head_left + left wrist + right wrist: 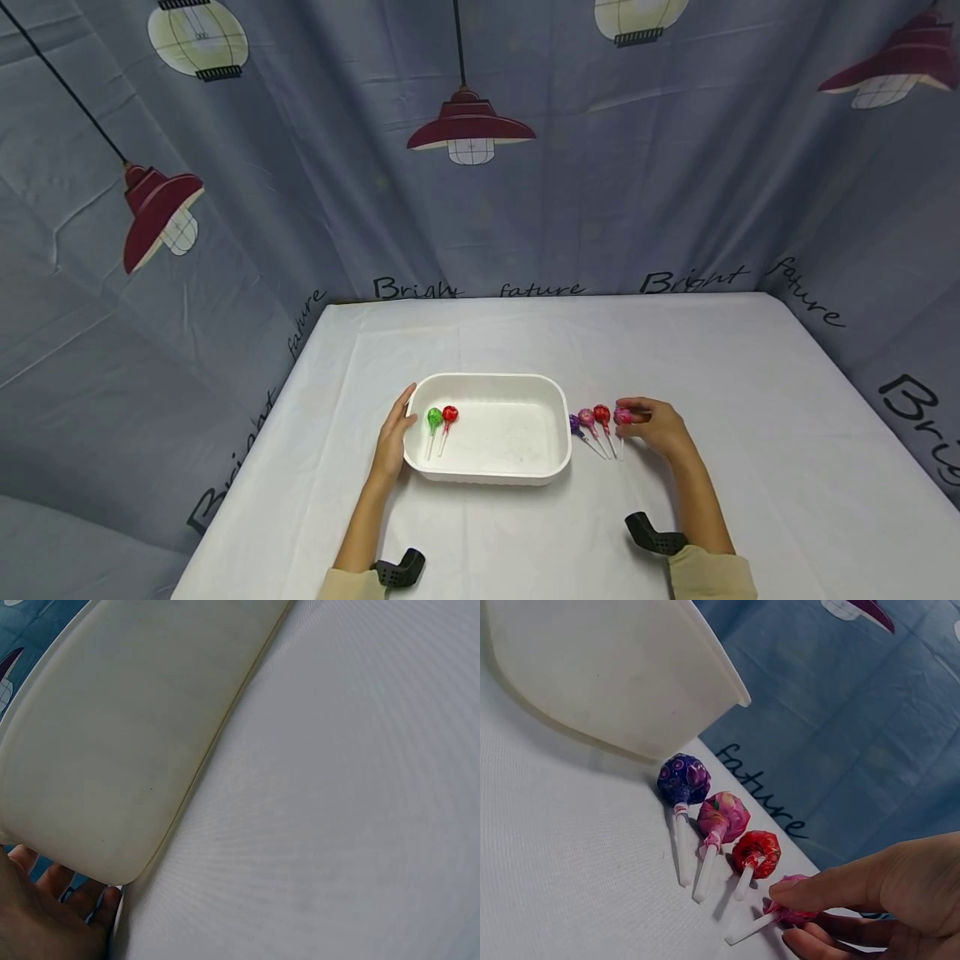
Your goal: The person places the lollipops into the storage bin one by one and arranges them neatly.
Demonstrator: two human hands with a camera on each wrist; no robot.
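Note:
A white plastic tray (pixel 487 479) holds a green lollipop (pixel 434 417) and a red lollipop (pixel 449 414) near its left end. My left hand (pixel 390 437) grips the tray's left end, thumb at the rim and fingers along the outer wall. On the right, my right hand (pixel 656 427) pinches the wrapped head of a pink lollipop (pixel 799 911) between thumb and fingers, its white stick pointing toward me. Beside it lie a second red lollipop (pixel 756 853), another pink one (pixel 724 817) and a purple one (pixel 683 780), nearest the tray's right wall.
A white cloth covers the table (pixel 480 533). Grey-blue curtains (pixel 480 225) printed with lamps and lettering hang behind the table and along both sides. A black device (pixel 401 569) sits at the left wrist, and another black device (pixel 656 535) at the right.

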